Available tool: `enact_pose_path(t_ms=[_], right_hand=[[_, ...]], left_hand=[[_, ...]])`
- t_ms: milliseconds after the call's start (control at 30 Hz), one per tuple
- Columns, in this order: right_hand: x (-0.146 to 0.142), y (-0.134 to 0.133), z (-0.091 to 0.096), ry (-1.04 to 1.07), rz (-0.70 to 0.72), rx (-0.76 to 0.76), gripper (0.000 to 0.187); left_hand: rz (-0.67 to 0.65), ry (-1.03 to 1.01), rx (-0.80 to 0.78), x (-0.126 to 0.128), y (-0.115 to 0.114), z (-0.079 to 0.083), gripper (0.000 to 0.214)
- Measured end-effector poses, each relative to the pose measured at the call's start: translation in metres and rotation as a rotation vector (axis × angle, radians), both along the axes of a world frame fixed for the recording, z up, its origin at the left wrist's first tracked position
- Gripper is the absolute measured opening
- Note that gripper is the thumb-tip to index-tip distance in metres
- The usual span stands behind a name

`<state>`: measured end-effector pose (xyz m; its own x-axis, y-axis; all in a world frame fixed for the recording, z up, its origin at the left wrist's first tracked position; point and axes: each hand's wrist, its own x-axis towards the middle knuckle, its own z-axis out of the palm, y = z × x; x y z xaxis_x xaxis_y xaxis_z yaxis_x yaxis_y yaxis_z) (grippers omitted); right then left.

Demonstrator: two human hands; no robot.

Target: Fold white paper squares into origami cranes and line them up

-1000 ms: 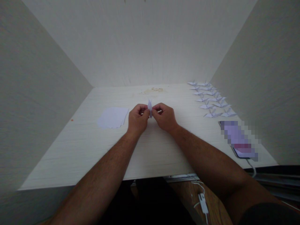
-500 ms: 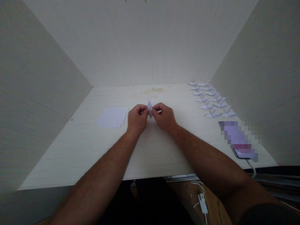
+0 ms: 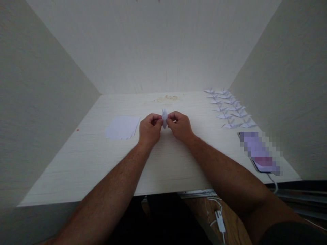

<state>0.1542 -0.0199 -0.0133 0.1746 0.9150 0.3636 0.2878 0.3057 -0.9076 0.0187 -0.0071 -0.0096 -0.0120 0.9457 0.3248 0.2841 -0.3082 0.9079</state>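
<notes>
A small folded piece of white paper (image 3: 164, 117) stands upright between my two hands, just above the middle of the pale table (image 3: 84, 160). My left hand (image 3: 150, 130) pinches its left side with fingers curled closed. My right hand (image 3: 180, 126) pinches its right side the same way. Both hands touch each other around the paper, and its lower part is hidden by my fingers.
A stack of flat white sheets (image 3: 122, 127) lies left of my hands. Several folded paper cranes (image 3: 231, 110) sit in rows at the back right. A phone (image 3: 260, 151) with a cable lies near the right front edge. White walls enclose the table on three sides.
The folded paper has opened slightly at its top and shifted a little right; my hands have barely moved.
</notes>
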Motion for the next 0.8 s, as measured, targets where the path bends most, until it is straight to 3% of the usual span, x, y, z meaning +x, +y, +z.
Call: enact_pose_path(t_ms=[167, 300, 500, 800], right_hand=[[0.0014, 0.0036, -0.0032, 0.113, 0.056, -0.061, 0.007], [0.0014, 0.0039, -0.0025, 0.185, 0.106, -0.063, 0.023], [0.0027, 0.0026, 0.0000, 0.177, 0.133, -0.067, 0.012], [0.0005, 0.0028, -0.0006, 0.264, 0.154, -0.110, 0.011]], left_hand=[[-0.024, -0.045, -0.012, -0.0009, 0.0032, -0.0038, 0.006], [-0.060, -0.090, -0.010, -0.0010, 0.0041, -0.0038, 0.006], [-0.068, -0.147, -0.050, -0.0023, 0.0057, -0.0045, 0.006], [-0.080, -0.169, -0.074, -0.0027, 0.0057, -0.0038, 0.006]])
